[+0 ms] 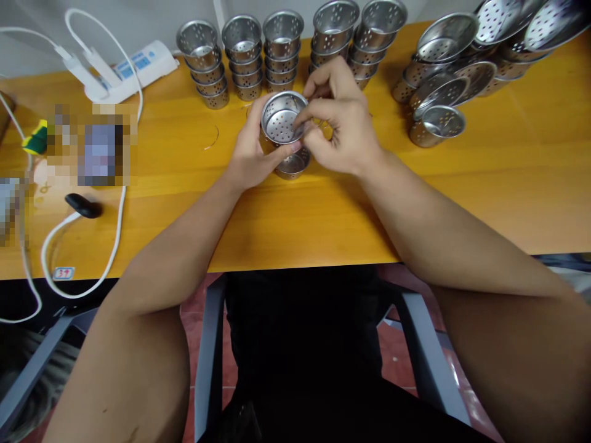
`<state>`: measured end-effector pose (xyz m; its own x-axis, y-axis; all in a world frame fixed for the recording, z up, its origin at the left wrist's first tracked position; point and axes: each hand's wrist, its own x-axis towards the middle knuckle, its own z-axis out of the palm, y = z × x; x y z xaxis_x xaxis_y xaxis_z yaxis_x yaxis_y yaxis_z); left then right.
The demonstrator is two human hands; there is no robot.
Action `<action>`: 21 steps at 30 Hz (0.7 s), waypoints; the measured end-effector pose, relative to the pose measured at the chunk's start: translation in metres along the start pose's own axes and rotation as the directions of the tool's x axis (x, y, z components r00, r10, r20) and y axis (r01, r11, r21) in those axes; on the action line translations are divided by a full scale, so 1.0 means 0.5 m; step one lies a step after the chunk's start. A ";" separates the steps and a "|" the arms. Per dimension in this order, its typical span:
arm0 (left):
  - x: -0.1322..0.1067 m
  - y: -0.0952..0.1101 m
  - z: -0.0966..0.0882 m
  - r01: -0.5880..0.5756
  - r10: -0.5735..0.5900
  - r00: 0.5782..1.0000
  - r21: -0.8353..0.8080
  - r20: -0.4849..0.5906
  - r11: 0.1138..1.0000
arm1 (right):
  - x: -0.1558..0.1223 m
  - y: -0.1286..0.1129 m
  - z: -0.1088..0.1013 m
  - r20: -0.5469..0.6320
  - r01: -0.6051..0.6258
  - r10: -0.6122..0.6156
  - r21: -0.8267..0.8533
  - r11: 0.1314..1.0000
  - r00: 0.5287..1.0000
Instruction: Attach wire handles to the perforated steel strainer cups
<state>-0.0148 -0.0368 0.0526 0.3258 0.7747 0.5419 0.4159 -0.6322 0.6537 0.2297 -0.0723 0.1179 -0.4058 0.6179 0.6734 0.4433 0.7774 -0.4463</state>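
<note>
A shiny perforated metal strainer cup sits raised just above the bench, left hand curled round its side, right hand fingertips pinching its rim.

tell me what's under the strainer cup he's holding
Under the strainer cup in the left hand and right hand, a second cup peeks out; its inside is covered.
</note>
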 end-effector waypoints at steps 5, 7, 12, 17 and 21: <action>-0.003 0.010 0.000 0.015 -0.016 1.000 -0.039 -0.024 0.999 | 0.002 0.000 -0.001 0.098 -0.037 0.043 -0.060 0.998 0.994; -0.003 0.014 -0.002 0.024 -0.026 0.999 -0.055 -0.022 0.998 | 0.000 -0.001 -0.001 0.121 -0.030 0.039 -0.076 0.997 0.992; -0.006 0.022 -0.005 0.005 -0.006 1.000 -0.024 -0.030 1.000 | -0.002 -0.028 -0.014 0.130 -0.086 0.099 -0.101 0.991 0.987; -0.012 0.030 -0.004 -0.103 0.094 0.991 -0.101 -0.090 0.990 | 0.000 -0.042 -0.019 0.198 -0.093 0.097 -0.031 0.995 0.975; -0.010 -0.002 0.000 -0.258 0.248 0.964 -0.112 -0.092 0.960 | 0.005 -0.031 -0.020 0.260 -0.082 0.101 -0.083 0.993 0.960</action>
<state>-0.0168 -0.0401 0.0494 0.3393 0.5889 0.7335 0.2199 -0.8078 0.5468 0.2297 -0.0841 0.1324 -0.5531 0.7023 0.4482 0.5400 0.7118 -0.4490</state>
